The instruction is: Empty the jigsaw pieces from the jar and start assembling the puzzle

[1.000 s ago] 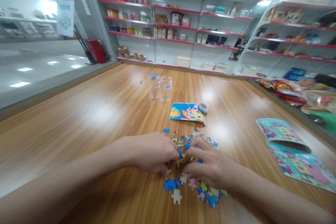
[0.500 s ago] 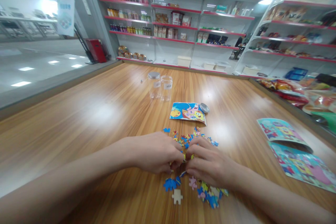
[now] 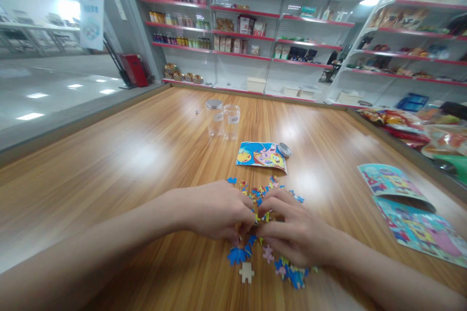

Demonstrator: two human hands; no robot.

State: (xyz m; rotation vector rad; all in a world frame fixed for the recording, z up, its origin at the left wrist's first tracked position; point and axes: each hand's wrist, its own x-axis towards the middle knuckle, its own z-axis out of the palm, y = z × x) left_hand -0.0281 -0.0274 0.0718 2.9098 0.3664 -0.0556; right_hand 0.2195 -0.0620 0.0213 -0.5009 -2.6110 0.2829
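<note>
Both left hand (image 3: 221, 211) and right hand (image 3: 299, 231) curl, grip unclear, over puzzle pieces (image 3: 237, 255) strewn lengthwise forward, pointing every way.

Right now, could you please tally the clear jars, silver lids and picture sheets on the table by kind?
Clear jars: 2
Silver lids: 2
Picture sheets: 3
Total: 7

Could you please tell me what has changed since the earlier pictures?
The left hand has shifted slightly right, nearer the right hand. Below them, a blue puzzle piece shows where a pale one lay; whether it was flipped is unclear. The lone pale piece, jars and blue picture sheet stayed put.
</note>
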